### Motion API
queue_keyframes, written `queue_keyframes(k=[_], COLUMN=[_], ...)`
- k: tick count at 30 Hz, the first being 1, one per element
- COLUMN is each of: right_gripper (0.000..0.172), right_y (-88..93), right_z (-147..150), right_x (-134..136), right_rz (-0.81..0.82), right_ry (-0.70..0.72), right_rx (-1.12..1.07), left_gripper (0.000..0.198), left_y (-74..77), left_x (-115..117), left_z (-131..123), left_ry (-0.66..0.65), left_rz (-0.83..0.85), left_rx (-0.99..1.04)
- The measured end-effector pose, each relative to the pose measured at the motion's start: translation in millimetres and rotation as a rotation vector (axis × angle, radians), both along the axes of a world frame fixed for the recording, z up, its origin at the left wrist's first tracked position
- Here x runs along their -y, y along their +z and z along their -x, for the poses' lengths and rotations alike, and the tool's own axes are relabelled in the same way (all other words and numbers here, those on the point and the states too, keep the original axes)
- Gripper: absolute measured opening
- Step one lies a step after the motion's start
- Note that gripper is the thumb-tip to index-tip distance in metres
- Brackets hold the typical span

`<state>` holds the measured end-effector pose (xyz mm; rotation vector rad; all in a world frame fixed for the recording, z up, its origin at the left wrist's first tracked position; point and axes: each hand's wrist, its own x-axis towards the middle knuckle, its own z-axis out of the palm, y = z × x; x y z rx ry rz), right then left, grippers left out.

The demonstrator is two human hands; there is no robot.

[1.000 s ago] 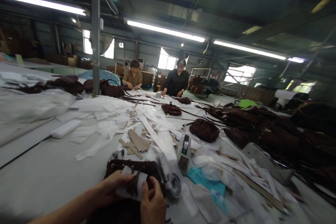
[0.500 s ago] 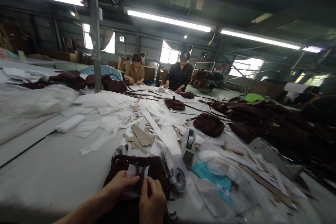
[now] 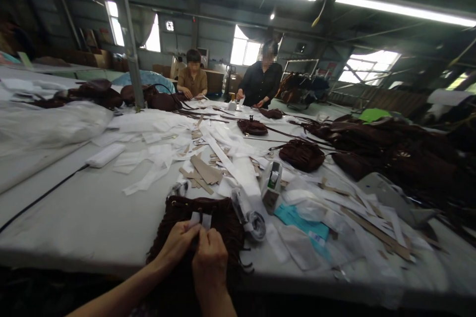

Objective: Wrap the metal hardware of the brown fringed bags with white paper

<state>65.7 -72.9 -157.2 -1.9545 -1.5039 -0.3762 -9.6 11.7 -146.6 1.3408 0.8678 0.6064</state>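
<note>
A dark brown fringed bag [image 3: 219,206] lies at the table's near edge, with a row of small gold eyelets along its top. Both my hands are over its front. Between the fingertips of my left hand [image 3: 177,243] and my right hand [image 3: 210,252] is a small piece of white paper [image 3: 206,220], set around a dark cord or strap of the bag. The fingers of each hand are pinched together, and their tips hide part of the paper. Clear-wrapped rolled straps [image 3: 255,225] rest against the bag's right side.
A tape dispenser [image 3: 272,185] stands beyond the bag, beside a turquoise packet [image 3: 303,220]. Cardboard strips [image 3: 206,169] and white paper scraps litter the white table [image 3: 92,223]. More brown bags [image 3: 302,155] lie farther off and pile up at right. Two people work across the table.
My hands have drawn closer together on the white paper, which now shows less above the fingers. The whole view has tipped downward, so the table's front edge shows.
</note>
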Motion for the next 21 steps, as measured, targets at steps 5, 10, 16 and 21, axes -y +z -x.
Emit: queue_keyframes(k=[5,10,16,21], right_gripper=[0.034,0.028,0.03,0.036], right_y=[1.3,13.9,18.5,17.3], right_z=[4,11,-6,-18], right_x=[1,10,5,-15], right_rz=[0.012,-0.007,-0.106,0.056], right_ry=[0.094,0.299,0.088,0.202], right_rx=[-0.115,-0.307,-1.169,-1.38], left_gripper=[0.041,0.039,0.041,0.036], left_y=[1.9,5.9,5.1,-1.1], left_x=[-5,-8,0,0], left_z=[-2,-6,7,18], left_ry=[0.004,0.009,0.012,0.062], left_rz=[0.02,0.073,0.021,-0.087], left_rx=[-0.05,-0.046,-0.007,0.008])
